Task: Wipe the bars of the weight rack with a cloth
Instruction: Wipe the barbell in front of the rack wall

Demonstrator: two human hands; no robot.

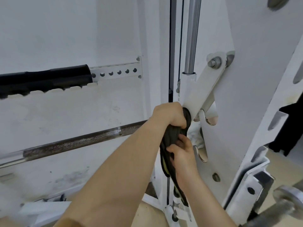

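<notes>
- The left hand point(168, 114) is clamped, fingers curled over, round a dark cloth point(173, 134) that is bunched on the right end of the barbell point(73, 143).
- The cloth under that hand is pressed up against the lower end of a white link arm point(202, 89), where the bar meets the weight rack point(246, 79).
- The right hand point(182, 153) is just below the left. Its fingers and thumb are curled into the loose part of the same cloth, gripping it.
- The rest of the cloth hangs down in a dark twisted tail past the right wrist, in front of the white frame. A paler olive edge shows in its folds.
- The barbell runs from the lower left up to the hands. Its shaft is dark and knurled, with a smooth ring partway along and bare shiny steel at the far left.
- A chrome guide rod point(192, 38) stands upright above the hands, and its lower end goes into a white collar point(189, 74).
- A bolt point(214, 62) with a nut and washer pins the top of the link arm to the white plate of the rack.
- The rack plate has slanted hook slots point(203, 154) cut into it just right of the hands.
- On the left, a black padded bar point(44, 79) lies over a white perforated strip point(118, 72) with a row of round holes, fixed to the white wall point(49, 30).
</notes>
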